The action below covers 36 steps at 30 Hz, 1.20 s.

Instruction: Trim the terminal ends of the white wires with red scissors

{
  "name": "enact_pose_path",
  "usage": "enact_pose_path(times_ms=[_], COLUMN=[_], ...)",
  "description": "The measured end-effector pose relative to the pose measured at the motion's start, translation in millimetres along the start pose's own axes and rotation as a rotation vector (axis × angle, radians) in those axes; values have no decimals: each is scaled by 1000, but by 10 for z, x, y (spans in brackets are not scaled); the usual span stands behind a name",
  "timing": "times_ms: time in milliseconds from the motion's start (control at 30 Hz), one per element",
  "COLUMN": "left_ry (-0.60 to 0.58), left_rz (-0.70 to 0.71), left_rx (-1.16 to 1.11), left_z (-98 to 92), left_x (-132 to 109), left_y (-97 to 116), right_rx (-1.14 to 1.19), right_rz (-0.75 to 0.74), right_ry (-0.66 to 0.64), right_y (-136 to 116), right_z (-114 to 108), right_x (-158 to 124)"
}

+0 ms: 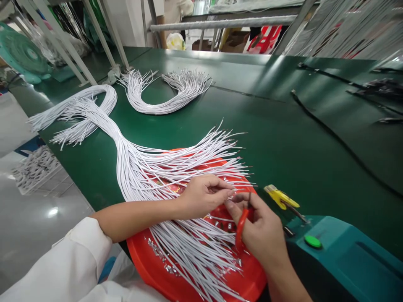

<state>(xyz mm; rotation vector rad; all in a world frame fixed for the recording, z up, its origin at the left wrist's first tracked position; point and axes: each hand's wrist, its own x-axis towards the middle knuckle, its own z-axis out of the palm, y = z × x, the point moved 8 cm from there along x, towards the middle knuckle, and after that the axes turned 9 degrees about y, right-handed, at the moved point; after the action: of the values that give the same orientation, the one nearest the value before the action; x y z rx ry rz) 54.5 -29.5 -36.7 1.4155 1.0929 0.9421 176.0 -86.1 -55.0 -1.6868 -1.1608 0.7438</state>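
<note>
My left hand point(204, 195) is closed in a pinch over the wires, its fingertips meeting those of my right hand. What it pinches is too small to make out. My right hand point(262, 226) curls around small scissors with orange handles point(241, 230); its thumb and forefinger also pinch at the meeting point. Under both hands, a big bundle of white wires point(132, 167) fans out across a red tray point(138, 256), the bared ends pointing right. Small silvery metal pieces point(163, 258) lie scattered in the tray, some partly covered by wires.
Right of the tray stands a teal machine point(352, 251) with a green button point(313, 241) and a yellow-handled tool point(280, 196). More white wire bundles point(157, 108) lie on the green table point(267, 121). A black cable point(340, 142) crosses the right side. A green fan point(22, 52) stands at left.
</note>
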Motion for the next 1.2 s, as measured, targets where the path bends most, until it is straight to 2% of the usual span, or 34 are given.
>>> enact_pose_path(times_ms=[100, 333, 567, 767, 1200], left_ry=[16, 32, 31, 33, 4], left_rz=[5, 115, 102, 138, 77], left_rx=[-26, -11, 64, 92, 51], left_z=[-9, -9, 13, 22, 35], left_x=[-3, -23, -37, -48, -62], left_y=[-1, 78, 23, 27, 22], right_rx=[-80, -190, -222, -209, -43], right_rz=[-16, -1, -1, 22, 60], right_ry=[-41, -40, -55, -85, -106], right_y=[-42, -113, -86, -25, 3], right_z=[58, 68, 90, 116, 145], right_x=[-26, -44, -45, -45, -62])
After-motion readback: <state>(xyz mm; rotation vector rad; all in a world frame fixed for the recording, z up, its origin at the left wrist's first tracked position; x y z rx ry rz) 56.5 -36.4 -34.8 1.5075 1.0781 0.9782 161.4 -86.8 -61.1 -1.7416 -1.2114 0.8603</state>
